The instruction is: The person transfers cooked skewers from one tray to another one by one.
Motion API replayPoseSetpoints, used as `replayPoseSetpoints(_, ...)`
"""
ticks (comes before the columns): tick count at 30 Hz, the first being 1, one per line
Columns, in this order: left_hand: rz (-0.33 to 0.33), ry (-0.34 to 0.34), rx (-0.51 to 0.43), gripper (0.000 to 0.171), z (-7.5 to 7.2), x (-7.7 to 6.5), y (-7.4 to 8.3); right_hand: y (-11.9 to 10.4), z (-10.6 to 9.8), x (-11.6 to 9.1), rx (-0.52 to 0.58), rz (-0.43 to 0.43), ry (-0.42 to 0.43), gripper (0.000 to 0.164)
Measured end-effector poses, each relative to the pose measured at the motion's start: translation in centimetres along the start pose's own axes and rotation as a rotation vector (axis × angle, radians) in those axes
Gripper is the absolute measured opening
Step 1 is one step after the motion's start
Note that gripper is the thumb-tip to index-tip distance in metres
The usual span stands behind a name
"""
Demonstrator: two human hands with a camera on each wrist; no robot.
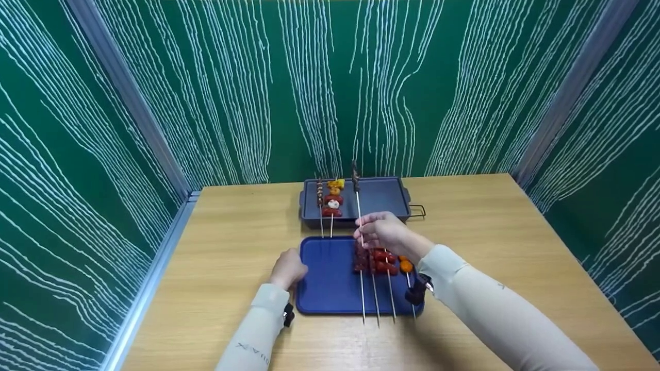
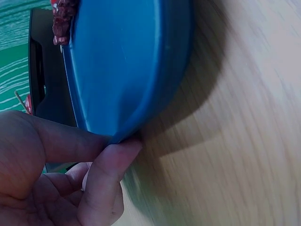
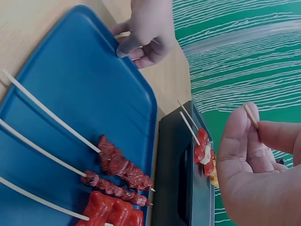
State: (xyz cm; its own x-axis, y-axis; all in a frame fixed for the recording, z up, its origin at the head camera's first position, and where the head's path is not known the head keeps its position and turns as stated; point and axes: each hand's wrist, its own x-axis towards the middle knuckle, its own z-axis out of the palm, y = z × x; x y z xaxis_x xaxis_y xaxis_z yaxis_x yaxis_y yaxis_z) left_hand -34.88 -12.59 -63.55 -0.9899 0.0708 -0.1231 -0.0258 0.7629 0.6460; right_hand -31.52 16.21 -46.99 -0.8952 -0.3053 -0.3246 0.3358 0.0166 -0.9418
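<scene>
The dark meat skewer [image 1: 356, 178] is in the air, with its meat end in front of the far edge of the grey grill [image 1: 386, 198] in the head view; if it touches the grill there, I cannot tell. The right hand [image 1: 384, 232] has its grip drawn together in a narrow pinch, thumb and fingers on the lower part of the stick [image 3: 251, 116]. The left hand [image 1: 289, 268] has its grip closed on the left edge of the blue tray [image 1: 327, 288], the rim pinched by the thumb and finger.

The grill stands along the far edge of the tabletop [image 1: 232, 232], and the tray lies just before its near edge. At the left edge of the grill is a thin skewer [image 1: 319, 193], and beside it a mixed skewer [image 1: 333, 198]. Toward the right edge of the tray lie two dark red meat skewers [image 3: 124, 165], red skewered pieces [image 1: 385, 262] and an orange skewer [image 1: 406, 265]; their sticks pass over the tray's near edge.
</scene>
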Motion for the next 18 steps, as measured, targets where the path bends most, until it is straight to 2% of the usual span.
replayPoseSetpoints(2, -0.008, 0.006, 0.000, 0.014, -0.9, -1.4, 1.5, 0.1, 0.0, -0.2, -0.008, -0.005, -0.008, 0.011)
replayPoseSetpoints(3, -0.012, 0.002, -0.008, 0.014, -1.0, -1.4, 1.5, 0.2, 0.1, -0.3, -0.011, -0.006, -0.012, 0.011)
replayPoseSetpoints(6, -0.025, -0.014, -0.016, 0.015, -0.7, -0.9, 0.9, 0.6, 0.2, -0.6, -0.012, -0.011, -0.029, 0.012)
replayPoseSetpoints(9, -0.020, -0.027, -0.008, 0.014, 0.7, 1.1, -1.2, 1.0, 0.2, -0.9, -0.012, -0.007, -0.040, 0.013)
replayPoseSetpoints(11, -0.016, -0.032, 0.001, 0.013, 0.5, 0.8, -0.9, 1.3, 0.2, -1.0, -0.012, -0.009, -0.043, 0.013)
replayPoseSetpoints(13, -0.031, -0.042, -0.012, 0.012, -0.3, -0.2, 0.3, 1.6, 0.2, -1.2, -0.016, -0.010, -0.040, 0.013)
replayPoseSetpoints(18, -0.017, -0.041, -0.040, 0.012, -1.8, -2.2, 2.5, 2.6, 0.1, -1.5, -0.020, -0.014, -0.045, 0.015)
